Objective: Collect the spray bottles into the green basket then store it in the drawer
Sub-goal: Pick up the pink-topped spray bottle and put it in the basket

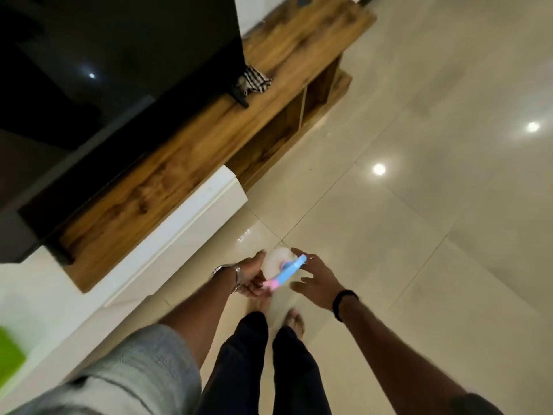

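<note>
Spray bottle (279, 266), white with blue trigger, is sitting in the left hand (251, 277)'s closed grip; right hand (317, 283) is hovering released beside it. Green basket (10, 351) is lying well apart; a mid-transfer fumble is risking a drop.

TV stand (209, 139): runs along the left of the floor (419, 205). On it: television (104, 70) toward its left; folded cloth (254, 80) beside the television's right foot. Right of the stand, over the floor: spray bottle (276, 262), left hand (251, 277) on it, right hand (317, 283) just beside. Basket (10, 351): at the frame's left edge, nearer than the stand
</note>
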